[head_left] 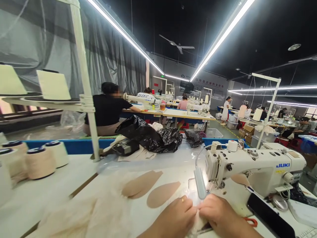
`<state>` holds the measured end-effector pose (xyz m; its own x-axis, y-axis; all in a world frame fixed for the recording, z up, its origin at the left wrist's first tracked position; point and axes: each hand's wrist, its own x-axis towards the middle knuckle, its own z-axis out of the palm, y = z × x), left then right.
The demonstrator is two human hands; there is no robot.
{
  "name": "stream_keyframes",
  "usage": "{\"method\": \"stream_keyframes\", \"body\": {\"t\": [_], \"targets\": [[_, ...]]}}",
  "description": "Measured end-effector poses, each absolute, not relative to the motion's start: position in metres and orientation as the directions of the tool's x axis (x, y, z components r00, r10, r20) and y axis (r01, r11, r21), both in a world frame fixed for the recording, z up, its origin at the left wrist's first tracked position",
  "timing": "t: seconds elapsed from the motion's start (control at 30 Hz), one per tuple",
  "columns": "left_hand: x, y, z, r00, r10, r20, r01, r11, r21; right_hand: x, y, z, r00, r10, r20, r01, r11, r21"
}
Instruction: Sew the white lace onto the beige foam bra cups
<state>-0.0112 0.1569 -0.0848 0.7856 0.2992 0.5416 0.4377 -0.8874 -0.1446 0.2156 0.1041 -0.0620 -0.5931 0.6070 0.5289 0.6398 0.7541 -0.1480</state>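
Both my hands are close together at the sewing machine (260,165), just below its small lamp (200,183). My left hand (177,215) is closed, its fingertips pinching light fabric (196,223). Nearly touching it, my right hand (218,211) is closed on the same fabric from the other side. The needle area is hidden behind the lamp and my fingers. Two tan teardrop-shaped pieces (163,195) lie on the table left of my hands. Sheer cream fabric (81,211) spreads over the table further left.
A black phone (269,215) and red-handled scissors (251,222) lie right of my right hand. Thread cones (41,163) stand at the left. Black plastic bags (153,135) lie at the table's back edge. A person in black (106,109) sits beyond, at another machine.
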Motion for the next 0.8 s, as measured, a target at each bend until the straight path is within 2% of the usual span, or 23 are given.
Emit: {"method": "stream_keyframes", "body": {"t": [0.13,0.27,0.5,0.63,0.7,0.8], "targets": [[-0.012,0.156,-0.091,0.734,0.205,0.648,0.391,-0.907,-0.155,0.216,0.099,-0.056,-0.603,0.617,0.506,0.607,0.766,-0.211],[-0.007,0.152,-0.092,0.746,0.177,0.642,0.363,-0.917,-0.168,0.216,0.099,-0.056,-0.6,0.63,0.493,0.61,0.759,-0.227],[-0.024,0.158,-0.083,0.664,0.451,0.596,0.592,-0.805,-0.05,0.217,0.105,-0.069,-0.607,0.662,0.44,0.625,0.74,-0.251],[-0.038,0.164,-0.069,0.574,0.528,0.625,0.661,-0.75,0.026,0.214,0.106,-0.072,-0.6,0.669,0.439,0.645,0.729,-0.229],[-0.036,0.163,-0.067,0.626,0.482,0.613,0.6,-0.8,0.016,0.213,0.105,-0.069,-0.597,0.665,0.449,0.652,0.728,-0.21],[-0.025,0.157,-0.072,0.797,0.298,0.525,0.4,-0.912,-0.091,0.211,0.102,-0.065,-0.592,0.66,0.462,0.66,0.726,-0.191]]}}
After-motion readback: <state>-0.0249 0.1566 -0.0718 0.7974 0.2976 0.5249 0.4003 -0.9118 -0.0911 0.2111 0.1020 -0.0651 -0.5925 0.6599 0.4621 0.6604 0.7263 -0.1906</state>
